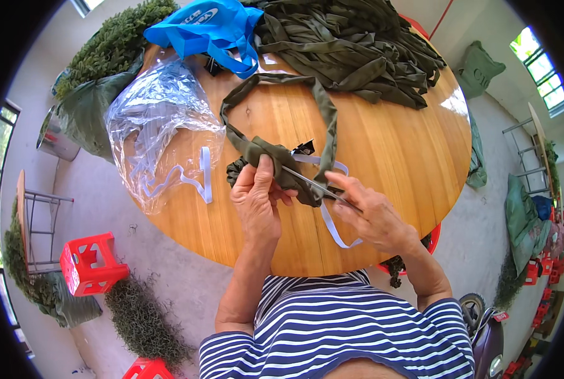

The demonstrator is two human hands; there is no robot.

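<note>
My left hand pinches the gathered end of an olive-green fabric tube, thumb on top. The rest of the tube loops away over the table and comes back toward my hands. In my right hand is a slim metal tool, perhaps tweezers; its far end reaches into the bunched cloth by my left fingers. A white elastic band passes under the cloth and hangs in a curve beside my right hand. Scrunched green fabric shows beside my left hand.
On the round wooden table lie a heap of green fabric strips, a blue bag and a clear plastic bag with white elastic. Red stools and bundles of artificial greenery stand around it.
</note>
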